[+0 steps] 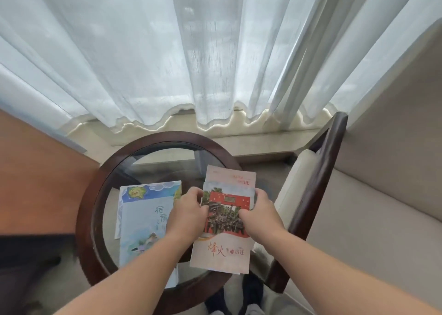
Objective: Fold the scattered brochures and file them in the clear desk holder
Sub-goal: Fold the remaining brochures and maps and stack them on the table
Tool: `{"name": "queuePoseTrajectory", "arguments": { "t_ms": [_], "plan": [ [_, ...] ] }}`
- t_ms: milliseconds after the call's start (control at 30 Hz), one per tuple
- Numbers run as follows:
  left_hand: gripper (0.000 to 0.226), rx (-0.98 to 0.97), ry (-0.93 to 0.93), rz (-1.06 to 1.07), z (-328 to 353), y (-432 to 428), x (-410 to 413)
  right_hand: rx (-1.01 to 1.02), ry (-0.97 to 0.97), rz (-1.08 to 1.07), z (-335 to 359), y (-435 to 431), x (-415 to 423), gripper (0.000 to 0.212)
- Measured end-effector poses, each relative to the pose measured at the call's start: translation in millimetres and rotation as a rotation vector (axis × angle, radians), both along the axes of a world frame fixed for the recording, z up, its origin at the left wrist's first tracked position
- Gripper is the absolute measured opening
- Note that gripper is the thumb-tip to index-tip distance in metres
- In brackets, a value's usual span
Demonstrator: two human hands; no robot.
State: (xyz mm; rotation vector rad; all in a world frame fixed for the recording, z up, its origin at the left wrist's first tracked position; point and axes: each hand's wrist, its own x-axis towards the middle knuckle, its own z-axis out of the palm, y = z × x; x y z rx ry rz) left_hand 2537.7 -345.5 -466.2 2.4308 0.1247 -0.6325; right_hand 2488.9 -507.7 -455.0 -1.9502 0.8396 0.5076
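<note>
— Left hand (pixel 187 213) and right hand (pixel 262 215): holding what?
— Each pinches a long edge of the red brochure (pixel 222 251) between them; it runs near-to-far on the glass table (pixel 84 219), right of the blue brochure (pixel 141 221).

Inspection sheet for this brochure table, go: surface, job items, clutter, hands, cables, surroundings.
Surface: round glass table with a dark wooden rim.
Job's things: red brochure held over the glass, its panels overlapping; blue brochure lying flat to its left; clear holder not in view.
Clutter: nothing seen.
Grip: left hand and right hand each hold a side edge of the red brochure, thumbs on its face.
Cables: nothing seen.
Surroundings: sheer curtains behind the table, armchair on the right, orange-brown surface on the left.
</note>
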Motion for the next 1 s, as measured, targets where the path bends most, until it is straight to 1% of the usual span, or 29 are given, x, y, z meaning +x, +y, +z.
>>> {"name": "queuePoseTrajectory", "arguments": {
  "t_ms": [133,300,533,1000],
  "plan": [
    [0.024,0.042,0.053,0.018,-44,-2,-4,0.005,0.084,-0.013,-44,4,4,0.049],
    [0.03,0.101,0.06,0.034,-71,-2,-6,-0.022,0.131,-0.007,-69,12,8,0.047],
    [0.031,0.153,0.069,0.027,-80,-3,-7,-0.041,0.143,-0.024,-77,20,7,0.045],
    [0.038,0.182,0.035,-0.02,-84,-2,-16,-0.072,0.15,0.07,-80,12,5,0.049]
  ]
}}
